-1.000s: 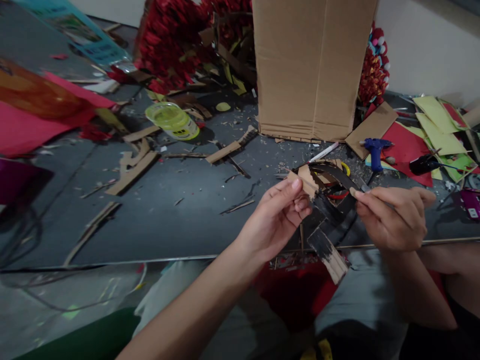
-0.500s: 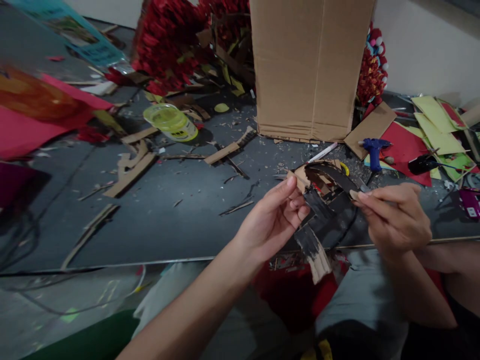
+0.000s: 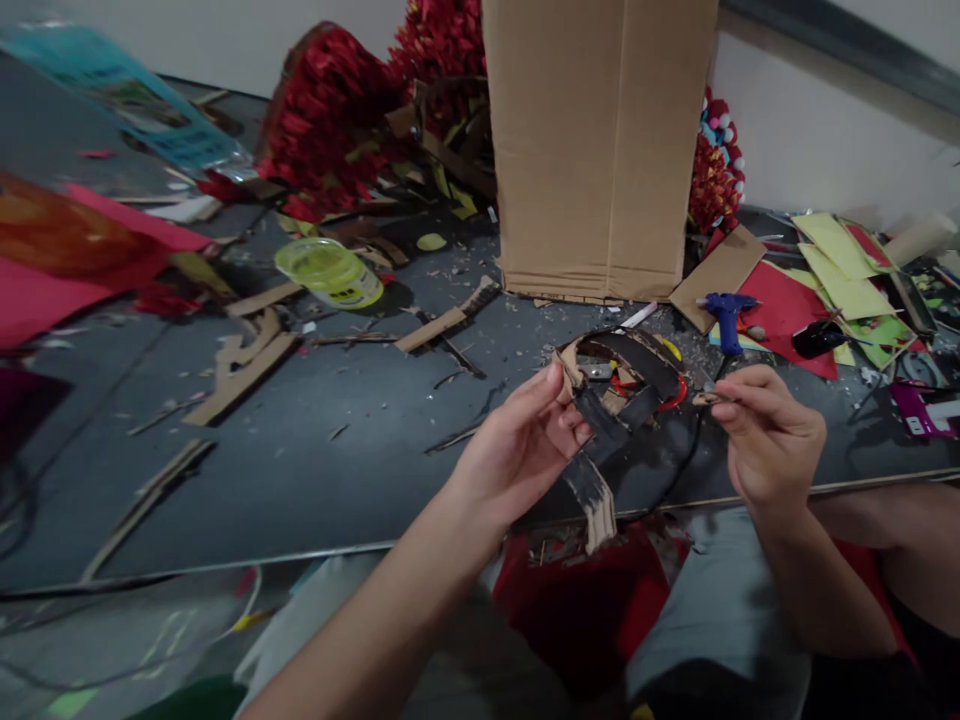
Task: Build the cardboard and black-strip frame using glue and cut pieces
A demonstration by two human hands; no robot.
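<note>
My left hand (image 3: 521, 440) pinches one end of a bent cardboard strip (image 3: 652, 365), painted black on its outer face and bare brown at the torn edges. The strip curves over into a loop, and a ragged tail (image 3: 596, 505) hangs below the fingers past the table edge. To the right, apart from the loop, my right hand (image 3: 776, 430) is closed on a small torn cardboard scrap (image 3: 706, 398). A thin greyish sliver shows above that scrap; I cannot make out what it is. Behind the loop lies a red ring-shaped handle (image 3: 679, 394), partly hidden.
A tall cardboard box (image 3: 592, 150) stands at the back. Right of it lie a blue glue gun (image 3: 727, 318) and coloured paper (image 3: 832, 250). A yellow-green tub (image 3: 330, 272) and cardboard offcuts (image 3: 247, 375) are on the left. Red paper-covered shapes (image 3: 330, 110) stand behind.
My right hand has drawn away from the curved strip, with a small scrap between its fingers. The loop has sprung or turned slightly, showing more of the red handle. The view has shifted a little.
</note>
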